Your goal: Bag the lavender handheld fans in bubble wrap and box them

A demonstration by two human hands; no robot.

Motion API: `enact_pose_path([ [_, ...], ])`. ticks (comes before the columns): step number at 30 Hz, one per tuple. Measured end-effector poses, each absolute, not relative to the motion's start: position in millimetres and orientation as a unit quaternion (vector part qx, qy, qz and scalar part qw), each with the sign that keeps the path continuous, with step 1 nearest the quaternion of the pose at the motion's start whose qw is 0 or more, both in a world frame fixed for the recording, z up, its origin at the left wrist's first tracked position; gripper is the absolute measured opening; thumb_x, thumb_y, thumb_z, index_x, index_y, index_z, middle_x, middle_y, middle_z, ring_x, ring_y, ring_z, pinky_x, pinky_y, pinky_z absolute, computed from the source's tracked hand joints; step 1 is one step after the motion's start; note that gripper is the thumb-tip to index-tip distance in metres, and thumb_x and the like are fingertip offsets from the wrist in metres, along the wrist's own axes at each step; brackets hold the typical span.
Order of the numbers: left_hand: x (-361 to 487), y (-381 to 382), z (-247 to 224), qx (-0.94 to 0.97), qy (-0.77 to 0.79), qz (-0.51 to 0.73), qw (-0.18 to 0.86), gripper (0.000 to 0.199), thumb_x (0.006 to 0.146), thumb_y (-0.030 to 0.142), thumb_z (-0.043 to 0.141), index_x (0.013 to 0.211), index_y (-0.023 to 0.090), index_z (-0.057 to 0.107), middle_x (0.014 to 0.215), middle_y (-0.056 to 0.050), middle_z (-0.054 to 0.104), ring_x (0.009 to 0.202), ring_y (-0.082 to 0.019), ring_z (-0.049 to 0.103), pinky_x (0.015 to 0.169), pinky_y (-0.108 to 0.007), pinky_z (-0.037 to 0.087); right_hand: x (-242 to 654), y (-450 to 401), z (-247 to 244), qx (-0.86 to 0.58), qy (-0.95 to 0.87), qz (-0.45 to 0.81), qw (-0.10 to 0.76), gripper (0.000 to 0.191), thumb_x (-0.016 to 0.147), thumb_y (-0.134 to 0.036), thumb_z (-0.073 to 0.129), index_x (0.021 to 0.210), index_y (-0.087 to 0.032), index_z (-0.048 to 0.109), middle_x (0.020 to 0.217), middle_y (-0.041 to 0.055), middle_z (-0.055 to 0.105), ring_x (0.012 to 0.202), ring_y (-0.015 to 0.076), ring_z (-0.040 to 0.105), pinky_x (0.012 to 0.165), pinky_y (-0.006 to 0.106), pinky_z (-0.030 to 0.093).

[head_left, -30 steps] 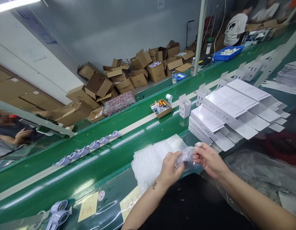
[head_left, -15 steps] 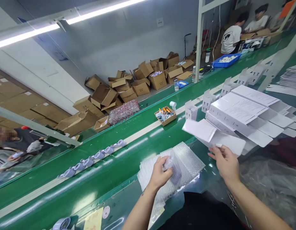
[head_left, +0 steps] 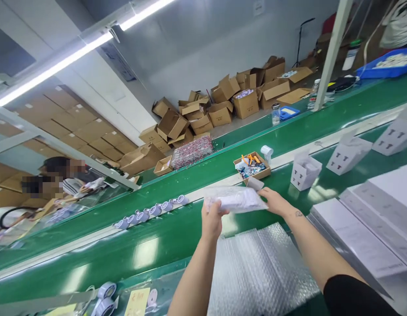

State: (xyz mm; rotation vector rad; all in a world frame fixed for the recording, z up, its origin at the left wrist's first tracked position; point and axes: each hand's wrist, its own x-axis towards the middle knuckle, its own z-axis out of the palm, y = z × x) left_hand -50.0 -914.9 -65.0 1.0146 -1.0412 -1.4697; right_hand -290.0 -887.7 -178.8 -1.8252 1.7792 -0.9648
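Observation:
My left hand (head_left: 212, 219) is closed on the near left end of a translucent bubble-wrap bag (head_left: 212, 193), thumb on top. Against the bag lies a pale white box (head_left: 241, 199), held level above the green conveyor; its edges are blurred, and I cannot tell how far one is inside the other. My right hand (head_left: 275, 201) is closed at its right end, with the fingertips partly hidden. A small grey-white flap (head_left: 255, 183) sticks up beyond it. Below my hands, flat bubble-wrap bags (head_left: 252, 267) lie in an overlapping stack.
White cartons (head_left: 361, 237) are piled at the right, with upright open boxes (head_left: 305, 173) behind them. A cardboard tray of small parts (head_left: 252, 166) sits across the belt (head_left: 170, 237). Lavender round parts (head_left: 154, 210) line the pale strip. People (head_left: 68, 175) work at far left.
My hands have come together and moved forward over the belt, bringing the bubble-wrap bag and white box together. The view has turned, so the stacked bags now show in full.

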Motion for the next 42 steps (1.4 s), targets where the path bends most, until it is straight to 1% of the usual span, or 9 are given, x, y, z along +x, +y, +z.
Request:
enact_pose_path([
  [5,-109.1,-969.5,-96.5,0.435,-0.425,-0.607,0.512,0.040,0.062,0.029,0.068,0.097,0.017,0.054,0.091,-0.003,0.058,0.077,-0.014,0.059,0.059,-0.026,0.052,-301.0,-918.7,-215.9,-0.619,0.645,-0.397,0.207,0.048,0.068,-0.029,0.065,0.112,-0.020,0.050,0.125,0.0122,0.035,0.118,0.0287,0.043,0.099,0.042,0.037],
  [8,-121.8,-991.6,-102.3,0.465,-0.424,-0.577,0.520,0.039,0.061,0.026,0.067,0.095,0.016,0.053,0.088,-0.002,0.057,0.074,-0.013,0.058,0.059,-0.026,0.053,-299.7,-928.5,-223.6,-0.604,0.628,-0.440,0.215,0.047,0.071,-0.024,0.061,0.115,-0.020,0.044,0.130,0.0128,0.032,0.126,0.0272,0.036,0.104,0.041,0.032],
  [14,-125.4,-997.7,-95.5,0.489,-0.528,-0.465,0.516,0.031,0.071,0.031,0.059,0.098,0.017,0.052,0.085,-0.002,0.057,0.070,-0.013,0.057,0.061,-0.028,0.052,-297.2,-927.6,-213.9,-0.618,0.591,-0.458,0.243,0.059,0.066,-0.013,0.055,0.121,-0.023,0.035,0.126,0.0091,0.041,0.119,0.0245,0.043,0.099,0.038,0.035],
  [21,-128.6,-969.1,-119.9,0.410,-0.826,-0.069,0.381,0.026,0.079,0.022,0.054,0.105,0.015,0.052,0.094,-0.011,0.058,0.092,-0.022,0.054,0.082,-0.037,0.045,-297.9,-926.8,-210.5,-0.628,0.584,-0.443,0.262,0.059,0.064,-0.012,0.057,0.117,-0.026,0.036,0.124,0.0062,0.044,0.115,0.0229,0.048,0.096,0.038,0.038],
  [27,-163.2,-975.4,-103.5,0.527,-0.826,-0.074,0.187,0.013,0.085,0.024,0.048,0.096,0.017,0.049,0.082,-0.007,0.060,0.079,-0.022,0.057,0.069,-0.032,0.046,-296.4,-923.9,-224.8,-0.587,0.609,-0.458,0.273,0.064,0.065,-0.019,0.061,0.122,-0.024,0.031,0.124,0.0099,0.043,0.114,0.0252,0.049,0.094,0.040,0.041],
  [30,-169.4,-968.9,-94.2,0.418,-0.903,-0.008,0.101,0.013,0.085,0.025,0.048,0.097,0.019,0.050,0.088,-0.008,0.059,0.080,-0.021,0.057,0.067,-0.030,0.045,-295.5,-920.4,-231.7,-0.560,0.609,-0.481,0.291,0.065,0.066,-0.019,0.060,0.123,-0.023,0.029,0.122,0.0110,0.046,0.110,0.0255,0.052,0.088,0.040,0.046],
  [34,-166.8,-958.4,-107.4,0.395,-0.909,0.070,0.116,0.012,0.087,0.026,0.046,0.090,0.017,0.053,0.088,-0.010,0.055,0.085,-0.022,0.054,0.071,-0.031,0.045,-295.9,-920.8,-232.5,-0.556,0.603,-0.487,0.301,0.064,0.066,-0.017,0.060,0.122,-0.024,0.030,0.119,0.0098,0.049,0.100,0.0234,0.057,0.086,0.041,0.047],
  [39,-163.0,-951.3,-135.0,0.379,-0.922,0.032,0.071,0.016,0.087,0.029,0.045,0.094,0.018,0.055,0.089,-0.007,0.052,0.071,-0.018,0.053,0.060,-0.028,0.045,-300.7,-921.6,-229.3,-0.565,0.604,-0.468,0.310,0.063,0.066,-0.018,0.061,0.122,-0.024,0.031,0.109,0.0078,0.054,0.092,0.0226,0.059,0.079,0.038,0.049],
  [42,-163.6,-953.3,-137.4,0.376,-0.922,0.030,0.086,0.017,0.088,0.032,0.045,0.091,0.020,0.058,0.090,-0.008,0.054,0.082,-0.021,0.053,0.068,-0.033,0.045,-304.2,-920.2,-228.1,-0.562,0.603,-0.472,0.312,0.063,0.068,-0.017,0.060,0.123,-0.024,0.030,0.113,0.0094,0.054,0.095,0.0230,0.059,0.079,0.038,0.049],
])
